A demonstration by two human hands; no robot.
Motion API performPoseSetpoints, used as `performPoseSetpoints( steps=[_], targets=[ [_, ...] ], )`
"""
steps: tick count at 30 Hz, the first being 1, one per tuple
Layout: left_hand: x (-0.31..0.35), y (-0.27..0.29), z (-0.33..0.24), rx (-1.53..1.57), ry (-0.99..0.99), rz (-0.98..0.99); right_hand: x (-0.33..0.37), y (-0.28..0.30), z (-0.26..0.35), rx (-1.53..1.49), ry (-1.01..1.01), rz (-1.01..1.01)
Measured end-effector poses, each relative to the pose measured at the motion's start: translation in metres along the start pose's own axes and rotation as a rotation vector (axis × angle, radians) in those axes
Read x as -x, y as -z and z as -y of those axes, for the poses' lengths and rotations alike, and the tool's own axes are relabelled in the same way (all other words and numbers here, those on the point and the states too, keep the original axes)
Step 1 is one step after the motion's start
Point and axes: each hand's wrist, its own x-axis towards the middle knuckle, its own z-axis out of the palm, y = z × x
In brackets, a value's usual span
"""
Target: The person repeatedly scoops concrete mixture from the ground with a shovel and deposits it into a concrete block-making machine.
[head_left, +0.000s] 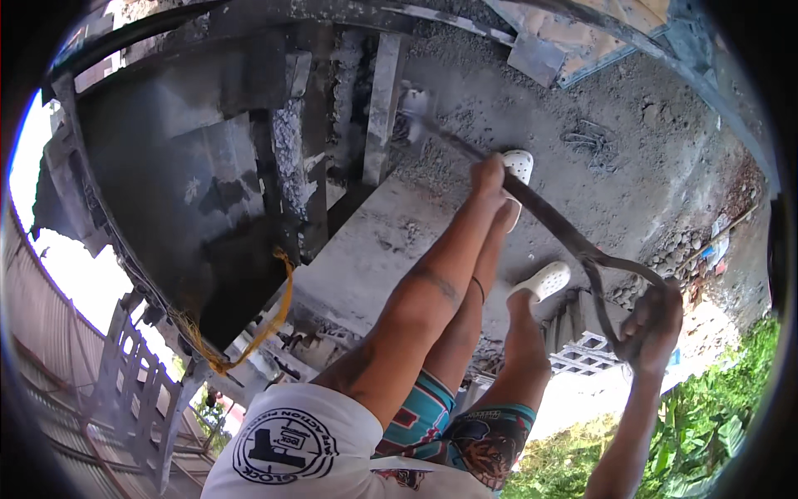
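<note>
A long-shafted shovel [555, 223] slants across the view, its forked handle at the lower right. My left hand [489, 178] is wrapped around the shaft, partway down it. My right hand [652, 326] is closed on the grip at the end of the forked handle. At the far end, the blurred blade [416, 106] is low beside an upright grey post [382, 108]. Loose grey sand and gravel [474, 91] cover the ground around it.
My feet, in white clogs [544, 281], stand on the dusty ground. A concrete slab [374, 241] lies to the left, next to a dark, deep box-like structure [183, 175]. A yellow strap [283, 308] hangs at its edge. Boards [573, 37] lie at the back.
</note>
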Motion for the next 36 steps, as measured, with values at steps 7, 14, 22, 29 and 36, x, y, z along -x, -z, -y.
performPoseSetpoints(
  steps=[7,14,22,29,36],
  targets=[
    [-0.094,0.040,-0.055,0.096,0.032,0.083,-0.091,-0.051,-0.089,0.387,0.492,-0.004],
    [-0.157,0.047,-0.018,-0.047,-0.092,-0.309,-0.216,-0.025,-0.184,-0.161,-0.006,0.140],
    [-0.125,0.030,0.059,-0.244,0.031,-0.188,-0.165,0.060,-0.176,-0.199,0.052,0.148],
    [-0.066,0.024,0.140,-0.463,-0.148,-0.054,-0.089,0.148,-0.155,-0.288,-0.016,0.092],
    [0.066,-0.022,0.228,-1.903,-0.637,0.347,0.004,0.272,-0.139,-0.320,-0.027,-0.032]
  ],
)
